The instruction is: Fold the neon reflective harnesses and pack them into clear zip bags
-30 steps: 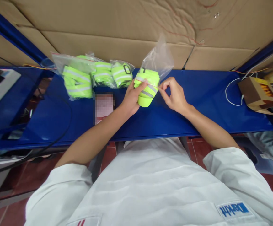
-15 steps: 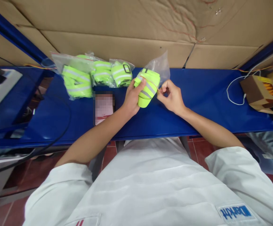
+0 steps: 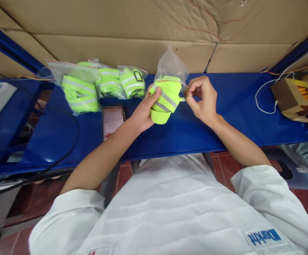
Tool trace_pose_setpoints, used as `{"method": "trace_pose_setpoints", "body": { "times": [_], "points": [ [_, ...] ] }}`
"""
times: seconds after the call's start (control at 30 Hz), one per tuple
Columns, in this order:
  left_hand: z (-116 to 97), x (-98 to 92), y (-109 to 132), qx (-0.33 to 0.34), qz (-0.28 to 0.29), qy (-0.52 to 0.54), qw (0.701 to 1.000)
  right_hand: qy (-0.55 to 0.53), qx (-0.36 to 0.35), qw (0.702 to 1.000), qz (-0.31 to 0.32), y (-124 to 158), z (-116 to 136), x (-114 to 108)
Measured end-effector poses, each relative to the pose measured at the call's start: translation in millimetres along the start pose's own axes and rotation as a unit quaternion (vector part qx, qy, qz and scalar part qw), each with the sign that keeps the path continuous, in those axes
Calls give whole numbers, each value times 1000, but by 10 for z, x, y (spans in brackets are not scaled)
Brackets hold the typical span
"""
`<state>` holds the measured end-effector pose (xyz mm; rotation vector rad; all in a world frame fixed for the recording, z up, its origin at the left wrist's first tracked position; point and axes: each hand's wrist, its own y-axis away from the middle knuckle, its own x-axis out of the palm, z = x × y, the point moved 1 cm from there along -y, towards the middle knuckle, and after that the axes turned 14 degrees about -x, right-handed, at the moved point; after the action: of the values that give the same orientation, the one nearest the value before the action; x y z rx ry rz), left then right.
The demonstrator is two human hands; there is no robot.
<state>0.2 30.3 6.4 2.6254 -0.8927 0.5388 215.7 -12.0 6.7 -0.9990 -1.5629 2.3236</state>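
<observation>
While the left hand (image 3: pixel 144 111) grips the yellow-green strap bundle (image 3: pixel 167 99) above the bench (image 3: pixel 236 113), with a clear bag (image 3: pixel 172 63) at its far end, the right hand (image 3: pixel 205 101) pinches something too small to tell beside it.

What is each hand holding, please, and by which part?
The left hand grips the strap bundle by its left side; what the right hand pinches beside it cannot be told.
</observation>
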Motion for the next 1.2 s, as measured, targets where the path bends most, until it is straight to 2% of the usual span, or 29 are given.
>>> {"method": "trace_pose_setpoints", "body": {
  "times": [0.1, 0.23, 0.53, 0.7, 0.83, 1.03, 1.2],
  "points": [
    [-33, 14, 23, 25, 3, -12, 1000, -24, -1, 1000, 21, -24, -30, -24],
    [-79, 55, 29, 58, -20, -38, 997, -19, -16, 999, 32, -76, -50, -40],
    [-71, 76, 1, 95, -79, -86, 989, -90, 29, 996, -3, -22, 153, 210],
    [-149, 27, 21, 55, -48, -80, 994, -131, 24, 991, 26, -57, 168, 212],
    [-149, 51, 57, 10, -67, -13, 998, -89, 41, 995, 4, -90, 144, 144],
    [-31, 157, 65, -5, -12, 40, 999, -23, 80, 996, -17, -92, 36, 27],
    [-16, 104, 31, -8, -31, 37, 999, -58, 95, 992, 52, -122, 47, -23]
  ]
}}
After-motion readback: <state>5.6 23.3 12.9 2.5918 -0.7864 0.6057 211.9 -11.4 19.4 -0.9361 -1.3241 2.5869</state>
